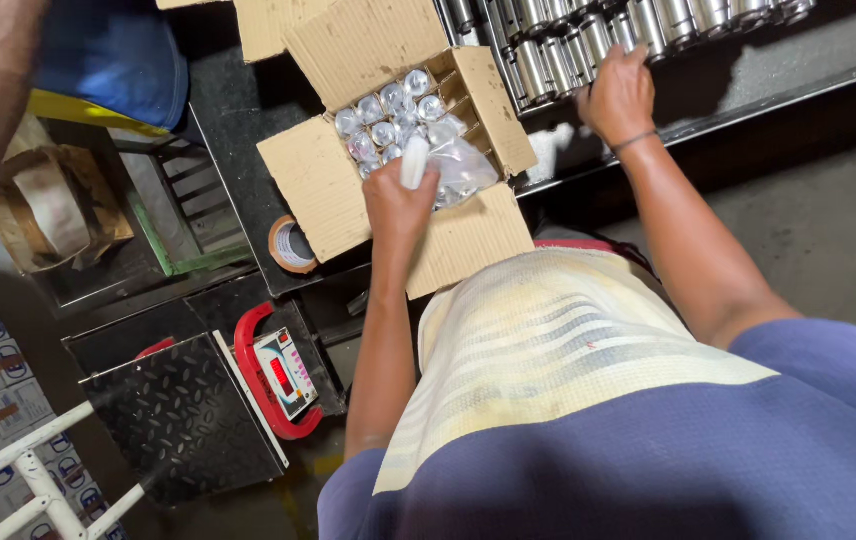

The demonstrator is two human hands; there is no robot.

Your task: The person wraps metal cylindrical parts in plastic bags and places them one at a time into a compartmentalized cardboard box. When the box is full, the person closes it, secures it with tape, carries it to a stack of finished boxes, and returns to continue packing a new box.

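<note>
We are closing the left hand (400, 200) around a small white wrapped part (415, 162), its long axis running toward 12 o'clock, right at the rim of the open cardboard box (323, 185). Inside the box, shiny metal cylinders (388, 118) are standing packed in clear plastic. At 2 o'clock, the right hand (618, 95) is resting, fingers curled, on a row of metal cylinders (558, 45); its grip we cannot tell. The left is nearer the box.
</note>
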